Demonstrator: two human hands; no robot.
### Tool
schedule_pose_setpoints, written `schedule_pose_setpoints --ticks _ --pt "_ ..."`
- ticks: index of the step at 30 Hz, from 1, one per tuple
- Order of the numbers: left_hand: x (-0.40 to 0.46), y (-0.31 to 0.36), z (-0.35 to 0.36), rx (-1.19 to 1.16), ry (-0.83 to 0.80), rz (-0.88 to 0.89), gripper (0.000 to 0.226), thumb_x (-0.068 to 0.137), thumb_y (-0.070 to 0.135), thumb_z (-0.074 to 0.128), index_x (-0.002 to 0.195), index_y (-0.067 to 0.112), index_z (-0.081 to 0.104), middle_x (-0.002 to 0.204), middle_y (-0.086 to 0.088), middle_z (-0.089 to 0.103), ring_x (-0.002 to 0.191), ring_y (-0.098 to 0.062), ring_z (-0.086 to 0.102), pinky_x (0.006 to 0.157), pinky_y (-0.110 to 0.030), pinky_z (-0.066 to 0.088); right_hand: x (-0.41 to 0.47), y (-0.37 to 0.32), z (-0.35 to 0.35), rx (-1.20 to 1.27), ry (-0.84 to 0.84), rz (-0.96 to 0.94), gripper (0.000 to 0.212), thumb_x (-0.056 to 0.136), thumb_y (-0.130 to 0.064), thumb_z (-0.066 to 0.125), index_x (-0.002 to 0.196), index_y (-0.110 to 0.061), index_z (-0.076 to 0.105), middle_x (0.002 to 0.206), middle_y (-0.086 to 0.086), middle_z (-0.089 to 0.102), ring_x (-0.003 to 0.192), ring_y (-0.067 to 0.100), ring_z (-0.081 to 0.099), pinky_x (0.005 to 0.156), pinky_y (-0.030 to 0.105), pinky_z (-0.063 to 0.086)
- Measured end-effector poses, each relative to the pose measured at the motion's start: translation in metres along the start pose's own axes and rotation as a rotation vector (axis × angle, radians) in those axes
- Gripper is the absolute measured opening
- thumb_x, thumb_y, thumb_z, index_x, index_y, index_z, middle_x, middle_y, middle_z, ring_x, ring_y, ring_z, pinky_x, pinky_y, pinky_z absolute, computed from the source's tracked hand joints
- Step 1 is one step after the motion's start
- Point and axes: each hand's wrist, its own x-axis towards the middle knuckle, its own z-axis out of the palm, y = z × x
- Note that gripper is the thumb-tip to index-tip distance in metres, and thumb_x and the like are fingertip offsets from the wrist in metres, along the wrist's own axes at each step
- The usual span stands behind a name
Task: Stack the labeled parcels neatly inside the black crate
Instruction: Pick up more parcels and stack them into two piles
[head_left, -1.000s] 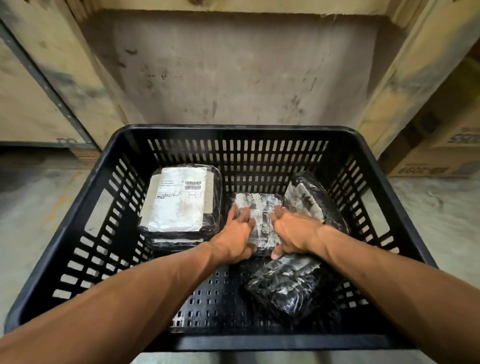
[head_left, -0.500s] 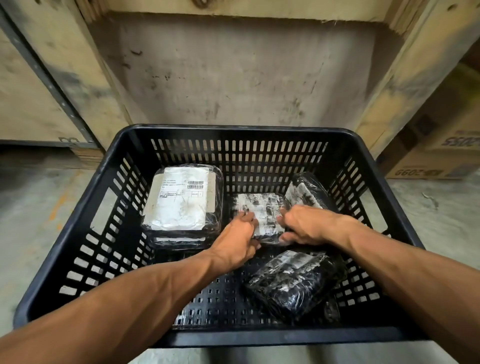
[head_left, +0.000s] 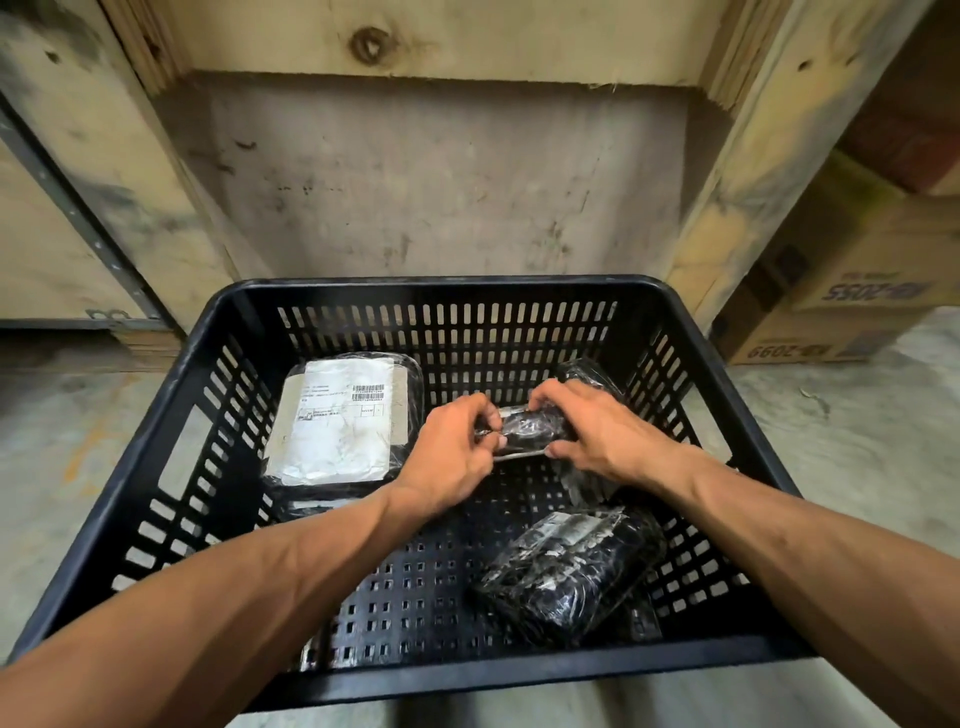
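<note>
The black slotted crate (head_left: 753, 415) stands on the floor below me. Inside at the left lies a flat black parcel with a large white label (head_left: 340, 428), resting on another parcel. A small black wrapped parcel (head_left: 527, 428) is lifted above the crate floor in the middle, tilted on edge. My left hand (head_left: 452, 452) grips its left end and my right hand (head_left: 597, 436) grips its right end. A black parcel with a label (head_left: 566, 571) lies at the near right. Another black parcel (head_left: 587, 371) leans behind my right hand, mostly hidden.
A wooden pallet wall (head_left: 441, 176) rises just behind the crate. Cardboard boxes (head_left: 841, 312) stand at the right. Concrete floor (head_left: 62, 441) surrounds the crate. Bare perforated crate bottom (head_left: 415, 597) shows at the near middle.
Both hands closed on the small middle parcel, which lay flat, and raised it off the crate floor, turning it on edge. The other parcels have not moved.
</note>
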Motion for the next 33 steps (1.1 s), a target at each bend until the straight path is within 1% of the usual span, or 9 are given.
schedule_pose_setpoints --ticks 4,10,13,18,22,24,26,30,33 --pt "0.002 0.002 -0.011 -0.086 0.016 -0.06 0.023 0.085 0.008 0.077 0.094 0.021 0.06 0.097 0.0 0.069 0.06 0.002 0.057 0.052 -0.008 0.044 -0.001 0.0 -0.002 0.004 0.016 -0.077 0.043 0.1 -0.026 0.064 0.13 -0.044 0.038 0.112 -0.009 0.047 0.093 0.02 0.06 0.078 0.037 0.058" --pt "0.005 -0.001 -0.045 -0.153 -0.019 -0.01 0.048 0.072 0.006 0.09 0.105 0.032 0.066 0.108 0.007 0.073 0.097 -0.009 0.071 0.079 -0.02 0.06 -0.01 -0.009 -0.026 0.159 0.056 -0.126 0.032 0.103 -0.037 0.059 0.13 -0.049 0.047 0.125 -0.006 0.05 0.111 0.012 0.053 0.097 0.041 0.051" --pt "0.009 0.008 -0.072 -0.266 0.001 0.052 0.048 0.065 0.018 0.095 0.105 0.038 0.077 0.106 0.014 0.077 0.098 -0.002 0.073 0.079 -0.01 0.055 -0.02 -0.02 -0.043 0.308 0.157 -0.157 0.025 0.103 -0.042 0.057 0.127 -0.051 0.054 0.129 -0.014 0.053 0.119 0.011 0.054 0.097 0.04 0.051" --pt "0.015 0.036 -0.094 -0.486 0.071 0.095 0.038 0.058 0.026 0.096 0.094 0.027 0.085 0.095 0.001 0.082 0.088 -0.008 0.075 0.078 -0.017 0.056 -0.027 -0.04 -0.066 0.64 0.301 -0.149 0.028 0.097 -0.051 0.06 0.125 -0.048 0.062 0.116 -0.026 0.066 0.1 0.001 0.07 0.074 0.02 0.06" --pt "0.013 0.054 -0.104 -0.535 0.111 0.081 0.03 0.058 0.024 0.095 0.086 0.024 0.085 0.088 -0.001 0.082 0.08 -0.009 0.074 0.072 -0.019 0.056 -0.031 -0.046 -0.066 0.762 0.308 -0.179 0.055 0.086 -0.024 0.085 0.134 -0.038 0.062 0.125 -0.023 0.067 0.11 0.004 0.071 0.083 0.019 0.059" --pt "0.01 0.06 -0.108 -0.557 0.136 0.09 0.027 0.062 0.021 0.094 0.086 0.024 0.085 0.087 0.0 0.081 0.08 -0.009 0.072 0.073 -0.022 0.056 -0.031 -0.049 -0.066 0.822 0.343 -0.19 0.057 0.082 -0.016 0.088 0.132 -0.033 0.065 0.124 -0.018 0.07 0.111 0.008 0.072 0.083 0.023 0.061" --pt "0.005 0.064 -0.112 -0.59 0.144 0.099 0.034 0.066 0.022 0.094 0.097 0.028 0.084 0.099 0.003 0.081 0.093 -0.009 0.074 0.084 -0.027 0.057 -0.03 -0.052 -0.067 0.878 0.406 -0.2 0.055 0.081 -0.013 0.087 0.128 -0.032 0.068 0.119 -0.013 0.073 0.108 0.009 0.073 0.082 0.025 0.061" --pt "-0.009 0.059 -0.118 -0.599 0.073 0.092 0.081 0.066 0.021 0.093 0.136 0.047 0.061 0.124 0.008 0.073 0.113 -0.007 0.07 0.091 -0.022 0.057 -0.026 -0.06 -0.071 0.988 0.592 -0.194 0.052 0.08 -0.012 0.087 0.126 -0.026 0.068 0.109 -0.011 0.076 0.096 0.006 0.074 0.077 0.021 0.061" --pt "-0.017 0.054 -0.12 -0.612 0.031 0.092 0.085 0.079 0.014 0.086 0.148 0.044 0.048 0.129 0.011 0.072 0.118 -0.01 0.068 0.097 -0.03 0.057 -0.018 -0.066 -0.073 1.096 0.669 -0.176 0.056 0.077 -0.021 0.088 0.127 -0.032 0.067 0.111 -0.015 0.078 0.101 0.013 0.075 0.078 0.028 0.063"
